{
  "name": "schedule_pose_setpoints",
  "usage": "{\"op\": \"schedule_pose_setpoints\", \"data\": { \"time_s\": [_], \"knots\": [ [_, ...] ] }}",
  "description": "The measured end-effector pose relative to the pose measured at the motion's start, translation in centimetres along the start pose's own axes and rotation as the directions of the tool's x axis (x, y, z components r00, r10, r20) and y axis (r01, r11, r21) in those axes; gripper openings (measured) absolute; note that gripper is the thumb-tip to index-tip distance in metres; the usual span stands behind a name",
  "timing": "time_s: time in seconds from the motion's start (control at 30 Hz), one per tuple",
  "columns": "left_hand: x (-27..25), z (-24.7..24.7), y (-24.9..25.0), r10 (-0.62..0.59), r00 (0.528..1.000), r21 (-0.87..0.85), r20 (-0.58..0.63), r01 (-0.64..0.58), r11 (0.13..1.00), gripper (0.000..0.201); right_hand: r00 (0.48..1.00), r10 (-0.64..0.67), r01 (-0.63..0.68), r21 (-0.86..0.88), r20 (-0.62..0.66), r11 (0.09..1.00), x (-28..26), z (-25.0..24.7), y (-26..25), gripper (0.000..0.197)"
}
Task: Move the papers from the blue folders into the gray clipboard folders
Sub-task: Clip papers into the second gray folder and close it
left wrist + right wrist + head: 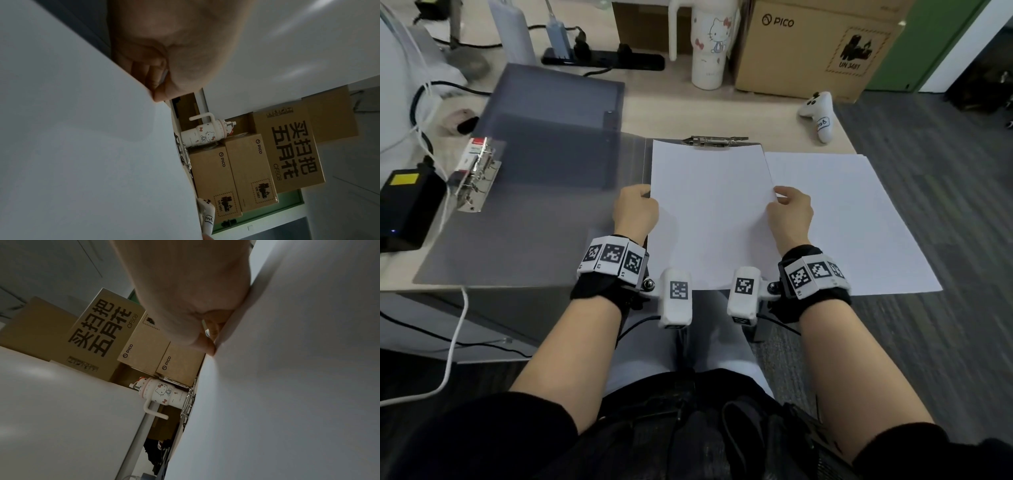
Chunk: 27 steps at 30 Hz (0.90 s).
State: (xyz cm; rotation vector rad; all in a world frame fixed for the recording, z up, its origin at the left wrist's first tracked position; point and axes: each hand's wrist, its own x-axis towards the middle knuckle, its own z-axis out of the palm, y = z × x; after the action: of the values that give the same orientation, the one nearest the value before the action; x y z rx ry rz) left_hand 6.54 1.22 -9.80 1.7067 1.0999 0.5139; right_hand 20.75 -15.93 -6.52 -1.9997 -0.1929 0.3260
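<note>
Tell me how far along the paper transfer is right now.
Midway, it seems. Done: the gray clipboard folder lies open. In hand: the left hand and right hand hold a paper stack by its side edges, its top edge at the metal clip. Left: clipping it; more loose sheets wait alongside.
</note>
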Motion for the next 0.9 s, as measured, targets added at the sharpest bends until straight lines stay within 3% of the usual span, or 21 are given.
{"op": "schedule_pose_setpoints", "data": {
  "time_s": [0.1,0.17,0.27,0.6,0.77,0.9],
  "knots": [
    [-0.7,-0.6,1.8,-0.013,0.999,0.087,0.04,0.009,0.996,0.016,1.0,-0.004,0.004,-0.034,0.011,0.999,0.6,0.1,-0.2,0.042],
    [-0.6,-0.8,2.3,-0.009,0.999,0.145,0.036,0.003,0.989,0.026,0.999,-0.03,0.031,-0.088,0.014,0.996,0.8,0.3,-0.4,0.038],
    [0.0,-1.1,2.1,-0.018,1.0,0.238,0.022,0.012,0.971,0.022,0.998,-0.059,0.063,-0.181,0.025,0.981,1.0,0.4,-0.4,0.023],
    [-0.1,-1.4,2.4,-0.035,0.999,0.436,0.035,0.017,0.9,0.029,0.991,-0.099,0.125,-0.338,0.092,0.933,1.6,0.4,-0.3,0.043],
    [-0.3,-1.7,2.9,-0.045,0.997,0.464,0.063,0.011,0.886,0.031,0.989,-0.113,0.141,-0.364,0.097,0.921,1.8,0.5,-0.2,0.035],
    [-0.7,-2.6,4.0,-0.034,0.998,0.525,0.055,0.0,0.851,0.014,0.989,-0.126,0.144,-0.369,0.072,0.918,2.1,0.4,-0.8,0.035]
  ]
}}
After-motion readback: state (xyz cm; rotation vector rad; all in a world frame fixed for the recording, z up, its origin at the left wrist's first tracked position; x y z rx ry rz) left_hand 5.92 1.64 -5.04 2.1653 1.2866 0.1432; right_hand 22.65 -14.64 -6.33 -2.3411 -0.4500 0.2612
